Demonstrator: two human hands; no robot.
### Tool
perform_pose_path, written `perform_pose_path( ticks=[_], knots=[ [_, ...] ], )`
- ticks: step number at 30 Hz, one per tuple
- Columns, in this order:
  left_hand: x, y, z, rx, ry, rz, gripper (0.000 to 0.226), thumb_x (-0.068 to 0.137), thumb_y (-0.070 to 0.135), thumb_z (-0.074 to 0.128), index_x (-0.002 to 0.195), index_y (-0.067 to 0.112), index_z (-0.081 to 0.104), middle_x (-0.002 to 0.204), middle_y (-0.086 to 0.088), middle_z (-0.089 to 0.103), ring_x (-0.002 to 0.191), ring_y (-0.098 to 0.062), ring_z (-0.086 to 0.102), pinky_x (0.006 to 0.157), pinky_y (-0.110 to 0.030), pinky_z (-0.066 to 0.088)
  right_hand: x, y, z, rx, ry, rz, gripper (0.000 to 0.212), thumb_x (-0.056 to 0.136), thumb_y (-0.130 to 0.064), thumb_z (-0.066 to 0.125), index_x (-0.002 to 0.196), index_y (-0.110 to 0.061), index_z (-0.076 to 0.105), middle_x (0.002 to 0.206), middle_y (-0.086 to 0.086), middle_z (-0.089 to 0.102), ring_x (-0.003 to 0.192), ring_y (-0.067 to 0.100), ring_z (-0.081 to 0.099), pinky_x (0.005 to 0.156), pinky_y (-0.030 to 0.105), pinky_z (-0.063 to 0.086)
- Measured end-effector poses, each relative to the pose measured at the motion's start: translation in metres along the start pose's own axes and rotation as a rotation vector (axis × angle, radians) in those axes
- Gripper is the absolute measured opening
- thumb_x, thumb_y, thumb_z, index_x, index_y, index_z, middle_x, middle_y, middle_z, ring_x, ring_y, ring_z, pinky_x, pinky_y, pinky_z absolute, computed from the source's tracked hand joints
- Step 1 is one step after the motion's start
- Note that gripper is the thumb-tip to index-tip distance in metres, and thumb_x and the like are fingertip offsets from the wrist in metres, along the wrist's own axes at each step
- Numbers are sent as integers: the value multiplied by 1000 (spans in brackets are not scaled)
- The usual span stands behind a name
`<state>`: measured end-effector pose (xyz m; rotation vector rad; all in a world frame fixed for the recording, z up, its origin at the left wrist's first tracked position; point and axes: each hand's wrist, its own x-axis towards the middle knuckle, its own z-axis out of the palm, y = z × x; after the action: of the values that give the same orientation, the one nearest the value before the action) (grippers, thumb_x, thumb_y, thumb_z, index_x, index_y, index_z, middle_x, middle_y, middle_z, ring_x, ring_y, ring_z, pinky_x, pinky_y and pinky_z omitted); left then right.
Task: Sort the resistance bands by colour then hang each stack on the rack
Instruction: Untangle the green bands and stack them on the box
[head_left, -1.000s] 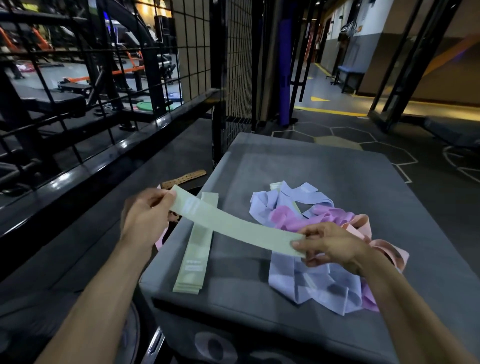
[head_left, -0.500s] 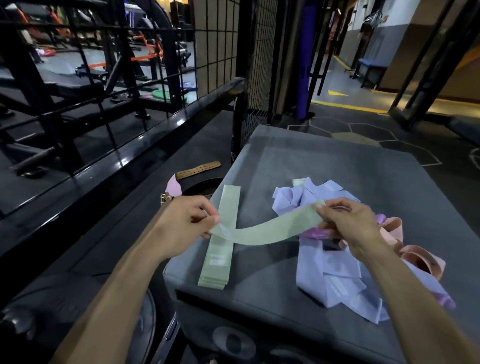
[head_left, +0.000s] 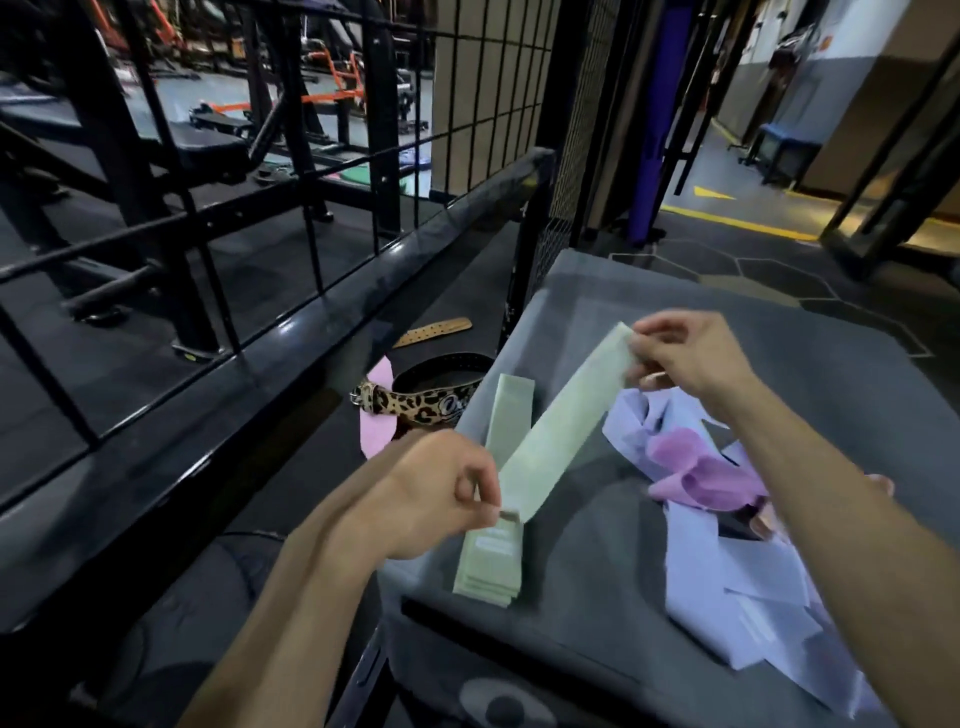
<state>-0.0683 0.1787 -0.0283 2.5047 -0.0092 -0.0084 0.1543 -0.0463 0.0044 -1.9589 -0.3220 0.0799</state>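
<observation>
I hold a pale green resistance band (head_left: 563, 423) stretched flat between both hands, slanting over a stack of pale green bands (head_left: 496, 556) that lies along the left edge of a grey padded box (head_left: 727, 322). My left hand (head_left: 439, 491) pinches the band's near end, above the stack's near half. My right hand (head_left: 685, 356) pinches the far end, higher and further back. To the right lies a loose heap of lavender bands (head_left: 737, 597) with a purple band (head_left: 701, 473) on top; my right forearm hides part of it.
A black railing and wire-mesh rack (head_left: 322, 317) run along the left. On the floor by the box lie a leopard-print lifting belt (head_left: 415, 402), a pink band (head_left: 376, 431) and a tan belt strap (head_left: 434, 332). Gym machines stand behind the mesh.
The green band has swung from lying crosswise to lining up over the green stack. My right hand moved up and away; my left hand came down toward the stack's near end.
</observation>
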Motion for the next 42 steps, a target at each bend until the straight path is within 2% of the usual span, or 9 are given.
perform_pose_path(
  ticks=[3,7,10,13,19,22,32,40,42],
  knots=[
    [1,6,3,23,-61,39,9,84,37,80,87,31,74,91,13,59,81,-2,58,76,-26,52,37,-8,26,-253,-62,-102,4,89,-9,74,91,-9,70,75,10,70,45,8,65,38,20,45],
    [8,11,10,17,-160,23,9,84,32,80,90,27,76,84,12,70,77,-2,64,72,-25,55,69,-5,67,-482,-127,-196,7,82,-13,79,83,-19,75,70,-7,69,48,-8,58,47,6,39],
    [11,9,14,6,-215,12,8,81,28,80,88,28,77,84,14,75,80,-3,69,76,-29,58,79,6,89,-603,-215,-211,7,79,-17,80,82,-22,76,77,-6,73,72,3,67,64,15,47],
    [14,3,18,-4,-226,2,11,77,26,84,85,29,78,80,14,75,80,-6,71,77,-32,59,84,15,104,-692,-280,-247,5,79,-17,79,84,-20,77,83,-3,75,72,5,66,66,15,47],
    [13,-2,19,-27,-262,-50,13,80,12,78,87,23,79,82,8,77,82,-10,73,79,-32,60,88,26,114,-726,-296,-227,8,80,-19,80,88,-17,78,85,-3,75,80,10,69,79,26,55],
    [12,-1,20,-13,-273,-61,21,81,4,70,86,23,79,80,13,77,79,-3,72,77,-28,61,88,30,115,-731,-297,-219,8,79,-22,81,85,-20,78,81,-6,74,78,9,69,81,32,58],
    [14,-4,28,-55,-335,-98,23,79,-1,66,79,20,76,79,3,78,80,-13,75,79,-36,62,86,41,127,-755,-303,-182,7,78,-23,82,78,-25,75,78,-8,72,78,11,70,82,35,59],
    [12,-3,30,-39,-373,-148,31,81,-8,54,85,14,75,78,11,77,68,6,69,75,-23,60,84,48,129,-749,-303,-171,9,78,-22,81,86,-20,78,80,-8,74,79,11,70,82,34,59],
    [12,-3,29,-32,-384,-147,25,81,-4,59,85,14,76,79,8,77,68,2,69,70,-23,58,82,47,130,-755,-299,-168,10,79,-23,82,87,-19,78,81,-7,74,80,11,71,82,33,59]
  ],
)
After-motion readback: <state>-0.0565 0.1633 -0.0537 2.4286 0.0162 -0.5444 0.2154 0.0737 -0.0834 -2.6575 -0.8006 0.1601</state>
